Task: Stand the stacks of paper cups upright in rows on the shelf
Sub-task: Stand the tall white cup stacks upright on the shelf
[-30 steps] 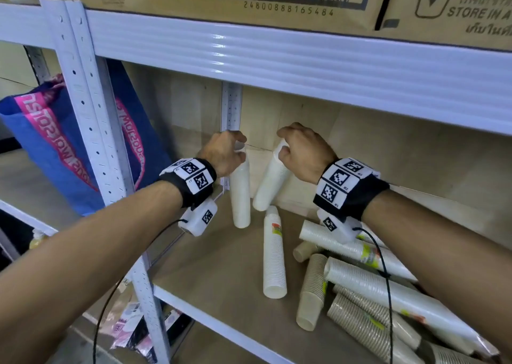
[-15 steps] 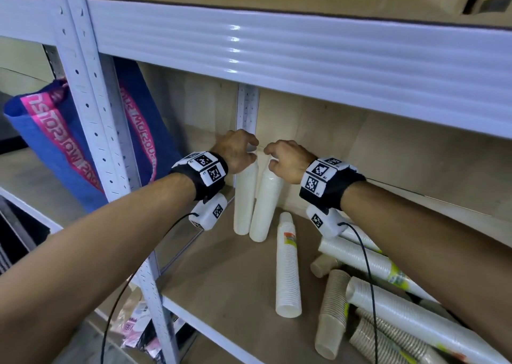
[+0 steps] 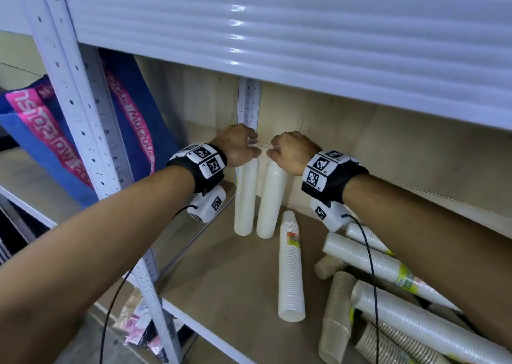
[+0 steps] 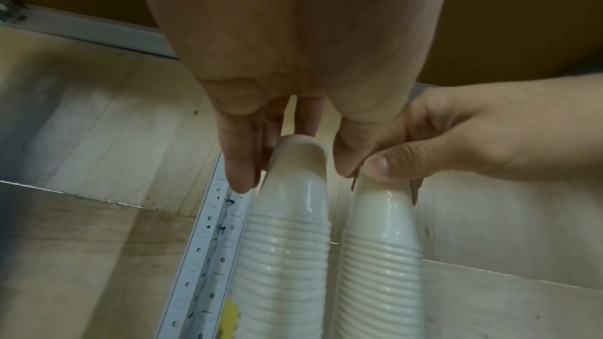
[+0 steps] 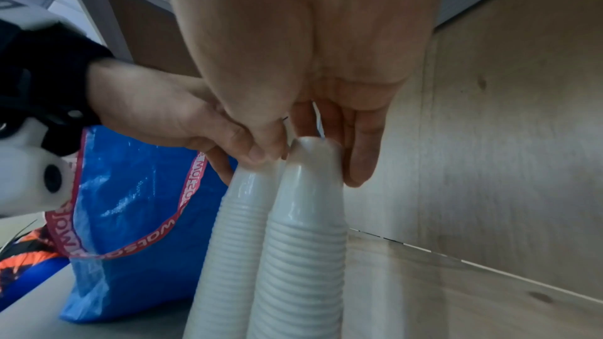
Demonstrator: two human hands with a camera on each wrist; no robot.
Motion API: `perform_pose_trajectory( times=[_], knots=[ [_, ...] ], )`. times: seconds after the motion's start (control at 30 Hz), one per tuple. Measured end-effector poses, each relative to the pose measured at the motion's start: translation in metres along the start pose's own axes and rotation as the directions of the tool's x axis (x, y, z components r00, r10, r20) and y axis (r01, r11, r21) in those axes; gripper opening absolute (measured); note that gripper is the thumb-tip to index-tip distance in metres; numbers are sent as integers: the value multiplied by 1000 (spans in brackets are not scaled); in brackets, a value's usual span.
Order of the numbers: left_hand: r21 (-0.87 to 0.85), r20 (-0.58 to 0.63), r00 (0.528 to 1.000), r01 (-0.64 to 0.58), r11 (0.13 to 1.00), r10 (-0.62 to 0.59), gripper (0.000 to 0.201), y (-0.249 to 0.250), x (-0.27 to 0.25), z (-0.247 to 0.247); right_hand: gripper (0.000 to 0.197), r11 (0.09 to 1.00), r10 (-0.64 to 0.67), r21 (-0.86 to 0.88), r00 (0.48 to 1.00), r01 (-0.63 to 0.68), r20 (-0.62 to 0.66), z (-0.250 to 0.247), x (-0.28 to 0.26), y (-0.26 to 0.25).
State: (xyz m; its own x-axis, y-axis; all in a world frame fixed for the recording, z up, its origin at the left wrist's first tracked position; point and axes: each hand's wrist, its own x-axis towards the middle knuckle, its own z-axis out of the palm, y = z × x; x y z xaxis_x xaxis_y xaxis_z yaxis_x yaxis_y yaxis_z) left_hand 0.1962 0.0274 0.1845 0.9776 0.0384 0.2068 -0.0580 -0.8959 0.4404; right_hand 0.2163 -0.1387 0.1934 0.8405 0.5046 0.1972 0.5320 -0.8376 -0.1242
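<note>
Two white paper cup stacks stand upright side by side in the back left corner of the shelf (image 3: 221,294). My left hand (image 3: 250,149) grips the top of the left stack (image 3: 245,197), its fingers (image 4: 239,164) curled round the top cup. My right hand (image 3: 274,151) pinches the top of the right stack (image 3: 270,200), with the thumb (image 4: 385,166) pressed on the top cup. In the right wrist view the right stack (image 5: 306,241) nearly touches the left stack (image 5: 235,241). The two hands almost meet.
One white stack (image 3: 291,266) lies flat on the shelf in front of the standing pair. Several white and brown stacks (image 3: 388,294) lie piled at the right. A blue bag (image 3: 133,131) hangs left of the corner post (image 3: 77,114). The upper shelf beam (image 3: 277,31) runs low overhead.
The right stack leaned to the right a second ago; my right hand has brought it upright against the left stack. The left hand has stayed on its stack.
</note>
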Motion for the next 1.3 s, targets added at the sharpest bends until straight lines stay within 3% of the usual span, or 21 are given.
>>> perform_pose_trajectory(
  times=[0.07,0.2,0.37,0.47,0.6,0.87,1.07,1.3],
  knots=[
    [7,26,1000,-7,1000,7,39,1,-2,-1,25,1000,-3,31,1000,2,24,-2,-1,1],
    [-13,0,1000,-7,1000,7,39,-5,1,0,45,996,-25,93,997,18,68,-5,-2,2],
    [-59,-30,999,32,998,-34,39,-4,4,0,33,987,47,152,999,-49,14,-6,0,1],
    [-50,-8,1000,-9,999,9,48,-2,4,1,35,980,62,186,998,-64,18,-9,-3,-1],
    [-85,43,998,-43,995,47,44,-4,6,2,42,979,17,202,998,-30,65,-12,-6,-3],
    [-89,-23,1000,-6,996,4,44,-2,10,5,35,979,73,189,997,-79,39,-10,-3,-6],
    [-132,21,999,-34,991,37,47,-2,8,5,58,973,35,222,995,-55,90,-12,0,-2],
    [-92,-24,999,-41,995,39,42,-3,9,7,38,976,72,201,997,-79,41,-8,3,0]
  ],
)
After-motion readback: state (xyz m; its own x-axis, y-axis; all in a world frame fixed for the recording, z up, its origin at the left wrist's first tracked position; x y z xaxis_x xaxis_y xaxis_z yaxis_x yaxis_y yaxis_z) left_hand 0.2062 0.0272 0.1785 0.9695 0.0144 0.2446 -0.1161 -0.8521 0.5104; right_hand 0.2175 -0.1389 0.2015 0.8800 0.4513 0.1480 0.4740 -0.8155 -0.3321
